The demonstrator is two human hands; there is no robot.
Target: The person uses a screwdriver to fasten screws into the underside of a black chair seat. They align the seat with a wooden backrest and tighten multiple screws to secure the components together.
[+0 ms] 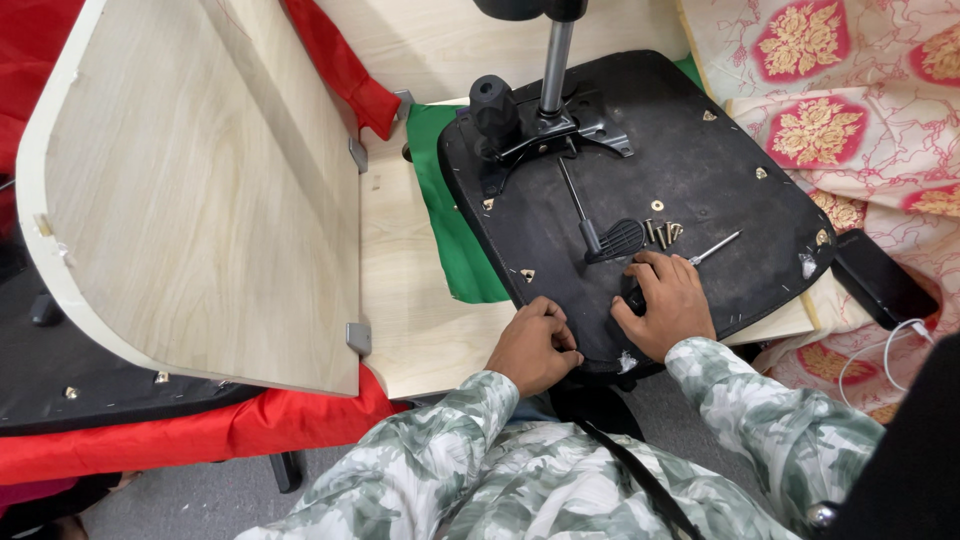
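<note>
Seat (690, 170): lying upside down, black underside up, under both hands, on a wooden board (420, 310).
Left hand (535, 345): curling loosely over the seat's near edge, grasping nothing.
Right hand (668, 305): pressing flat on the seat, fingers bent, holding nothing I can make out.
Screwdriver (715, 247): lying just beyond the right fingertips.
Bolts (662, 233): sitting beside the lever (605, 240), past the right hand.

The scene is evenly and brightly lit from above. Only soft, short shadows are cast. A faint sheen is seen on the black seat underside (690, 170). Focus is sharp throughout; edges are slightly bowed by the wide lens.
</note>
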